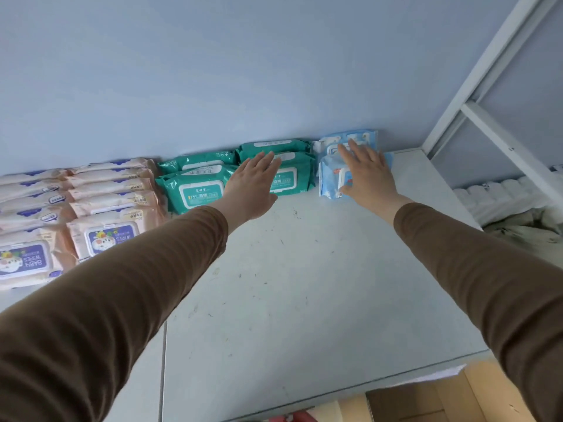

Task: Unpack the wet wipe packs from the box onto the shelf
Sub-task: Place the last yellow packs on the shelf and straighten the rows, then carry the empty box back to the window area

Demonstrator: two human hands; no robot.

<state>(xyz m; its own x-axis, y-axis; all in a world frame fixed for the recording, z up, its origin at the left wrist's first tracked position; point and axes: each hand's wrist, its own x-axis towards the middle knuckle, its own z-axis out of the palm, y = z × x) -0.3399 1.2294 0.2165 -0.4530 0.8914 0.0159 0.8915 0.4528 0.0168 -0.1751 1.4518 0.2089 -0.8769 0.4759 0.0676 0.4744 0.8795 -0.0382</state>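
Wet wipe packs stand in rows against the blue wall on the pale shelf (304, 269). Pink packs (106, 205) fill the left, green packs (198, 187) the middle, light blue packs (330, 178) the right. My left hand (253, 187) lies flat with straight fingers on the front green pack (297, 178) of the right green row. My right hand (365, 175) lies on the front light blue pack, fingers spread over its top and thumb by its white lid. A second blue pack (347, 137) stands behind it.
A white shelf frame (475, 114) rises at the right, with white rolls (499, 196) and crumpled material beyond it. A cardboard box (457, 394) sits below the shelf's front edge at the lower right. A seam (164, 360) runs across the shelf.
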